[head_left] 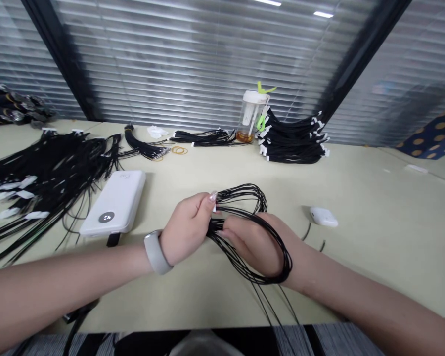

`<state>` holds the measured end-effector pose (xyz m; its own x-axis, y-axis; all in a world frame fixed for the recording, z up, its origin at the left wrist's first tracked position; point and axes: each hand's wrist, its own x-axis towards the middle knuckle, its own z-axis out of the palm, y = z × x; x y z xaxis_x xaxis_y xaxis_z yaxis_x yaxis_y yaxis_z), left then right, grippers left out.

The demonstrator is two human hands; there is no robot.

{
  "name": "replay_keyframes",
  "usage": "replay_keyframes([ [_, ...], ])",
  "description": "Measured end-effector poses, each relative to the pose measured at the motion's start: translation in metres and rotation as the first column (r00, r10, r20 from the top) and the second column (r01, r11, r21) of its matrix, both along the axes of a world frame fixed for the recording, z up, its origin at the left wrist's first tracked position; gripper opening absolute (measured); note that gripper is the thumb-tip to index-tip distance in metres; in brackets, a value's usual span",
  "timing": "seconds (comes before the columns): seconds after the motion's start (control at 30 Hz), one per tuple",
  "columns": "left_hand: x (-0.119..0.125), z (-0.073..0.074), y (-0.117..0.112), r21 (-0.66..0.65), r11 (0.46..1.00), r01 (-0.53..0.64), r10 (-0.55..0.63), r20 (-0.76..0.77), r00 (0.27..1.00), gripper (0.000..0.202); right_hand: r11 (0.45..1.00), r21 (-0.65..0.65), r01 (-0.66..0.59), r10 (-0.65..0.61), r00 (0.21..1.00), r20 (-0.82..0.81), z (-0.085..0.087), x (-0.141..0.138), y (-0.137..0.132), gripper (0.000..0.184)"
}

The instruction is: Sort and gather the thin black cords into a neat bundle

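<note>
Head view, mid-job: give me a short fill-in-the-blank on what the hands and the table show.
1. The left hand and the right hand hold a cord loop whose colour is ____.
2. The grey wristband sits on the ____ wrist.
3. The small white case lies on the table to the ____ of both hands.
4. The white power bank lies to their ____.
Missing words: black; left; right; left.

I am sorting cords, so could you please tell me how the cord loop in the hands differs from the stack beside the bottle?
The cord loop is one loose coil, pinched by the left hand and round the right hand; the stack is many tight bundles lying on the table. The stack shows white tags; the cord loop barely any. Both are thin black cord.
</note>
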<state>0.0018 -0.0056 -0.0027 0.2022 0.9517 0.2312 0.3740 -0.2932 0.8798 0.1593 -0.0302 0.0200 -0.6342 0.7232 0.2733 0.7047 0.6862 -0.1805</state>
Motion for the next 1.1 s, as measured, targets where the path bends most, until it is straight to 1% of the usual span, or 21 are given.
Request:
replay_keyframes([
  [0.1, 0.000, 0.000, 0.001, -0.012, 1.000, -0.015, 0.015, 0.011, 1.000, 0.036, 0.995, -0.093, 0.040, -0.040, 0.999, 0.005, 0.009, 0.012, 0.000, 0.021],
  [0.17, 0.001, 0.000, 0.001, -0.044, 0.999, -0.014, 0.016, 0.037, 0.999, 0.037, 0.986, -0.106, 0.126, -0.120, 0.991, 0.057, 0.019, 0.024, 0.002, 0.018],
  [0.2, 0.001, -0.001, 0.002, -0.061, 0.998, -0.015, 0.018, 0.047, 0.999, 0.037, 0.980, -0.082, 0.181, -0.172, 0.979, 0.108, 0.024, 0.031, 0.003, 0.017],
  [0.23, 0.001, -0.001, 0.002, -0.072, 0.997, -0.020, 0.024, 0.054, 0.998, 0.038, 0.967, -0.029, 0.253, -0.246, 0.958, 0.148, 0.029, 0.037, 0.005, 0.018],
  [0.27, 0.001, -0.002, 0.003, -0.076, 0.997, -0.023, 0.028, 0.056, 0.998, 0.038, 0.948, 0.038, 0.315, -0.317, 0.936, 0.151, 0.034, 0.044, 0.007, 0.017],
  [0.3, 0.001, -0.002, 0.003, -0.077, 0.997, -0.025, 0.030, 0.056, 0.998, 0.039, 0.923, 0.111, 0.368, -0.380, 0.918, 0.111, 0.037, 0.050, 0.009, 0.014],
  [0.33, 0.001, -0.003, 0.003, -0.076, 0.997, -0.026, 0.030, 0.054, 0.998, 0.039, 0.892, 0.180, 0.415, -0.427, 0.904, 0.030, 0.041, 0.054, 0.010, 0.012],
  [0.37, 0.001, -0.003, 0.003, -0.073, 0.997, -0.026, 0.030, 0.051, 0.998, 0.040, 0.865, 0.226, 0.447, -0.441, 0.894, -0.081, 0.043, 0.058, 0.012, 0.011],
  [0.4, 0.001, -0.003, 0.003, -0.071, 0.997, -0.025, 0.029, 0.048, 0.998, 0.040, 0.849, 0.243, 0.468, -0.425, 0.880, -0.210, 0.045, 0.059, 0.012, 0.013],
  [0.43, 0.000, -0.003, 0.003, -0.071, 0.997, -0.024, 0.027, 0.045, 0.999, 0.041, 0.848, 0.223, 0.481, -0.392, 0.852, -0.346, 0.046, 0.060, 0.012, 0.015],
  [0.47, 0.000, -0.002, 0.003, -0.072, 0.997, -0.023, 0.026, 0.042, 0.999, 0.041, 0.862, 0.175, 0.476, -0.346, 0.804, -0.484, 0.046, 0.058, 0.012, 0.015],
  [0.53, 0.000, -0.001, 0.002, -0.071, 0.997, -0.024, 0.027, 0.035, 0.999, 0.041, 0.911, 0.061, 0.408, -0.248, 0.660, -0.709, 0.045, 0.053, 0.010, 0.014],
  [0.57, 0.000, -0.001, 0.001, -0.070, 0.997, -0.022, 0.025, 0.031, 0.999, 0.040, 0.935, 0.014, 0.353, -0.213, 0.595, -0.775, 0.043, 0.049, 0.009, 0.016],
  [0.6, 0.001, -0.001, 0.001, -0.067, 0.998, -0.021, 0.023, 0.028, 0.999, 0.040, 0.956, -0.024, 0.292, -0.191, 0.557, -0.808, 0.041, 0.045, 0.009, 0.018],
  [0.63, 0.001, -0.001, 0.001, -0.062, 0.998, -0.019, 0.020, 0.028, 0.999, 0.039, 0.972, -0.060, 0.227, -0.181, 0.563, -0.807, 0.038, 0.042, 0.009, 0.021],
  [0.67, 0.001, -0.001, 0.001, -0.057, 0.998, -0.015, 0.016, 0.030, 0.999, 0.039, 0.981, -0.100, 0.167, -0.182, 0.604, -0.776, 0.035, 0.039, 0.008, 0.026],
  [0.73, 0.000, -0.002, 0.000, -0.053, 0.999, -0.002, 0.004, 0.036, 0.999, 0.039, 0.977, -0.198, 0.081, -0.192, 0.742, -0.643, 0.028, 0.033, 0.009, 0.030],
  [0.77, 0.000, -0.003, 0.000, -0.050, 0.999, 0.004, -0.002, 0.038, 0.999, 0.040, 0.971, -0.229, 0.069, -0.190, 0.802, -0.566, 0.025, 0.031, 0.009, 0.026],
  [0.83, 0.000, -0.004, 0.000, -0.040, 0.999, 0.017, -0.016, 0.032, 0.999, 0.040, 0.970, -0.228, 0.088, -0.185, 0.872, -0.452, 0.019, 0.027, 0.010, 0.016],
  [0.97, -0.001, -0.002, -0.001, -0.007, 0.999, 0.046, -0.046, 0.010, 0.999, 0.039, 0.977, -0.155, 0.146, -0.194, 0.909, -0.368, 0.015, 0.020, 0.009, 0.012],
  [1.1, -0.002, -0.002, -0.001, 0.038, 0.999, 0.038, -0.037, -0.018, 0.999, 0.039, 0.977, -0.127, 0.171, -0.203, 0.928, -0.313, 0.014, 0.016, 0.009, 0.019],
])
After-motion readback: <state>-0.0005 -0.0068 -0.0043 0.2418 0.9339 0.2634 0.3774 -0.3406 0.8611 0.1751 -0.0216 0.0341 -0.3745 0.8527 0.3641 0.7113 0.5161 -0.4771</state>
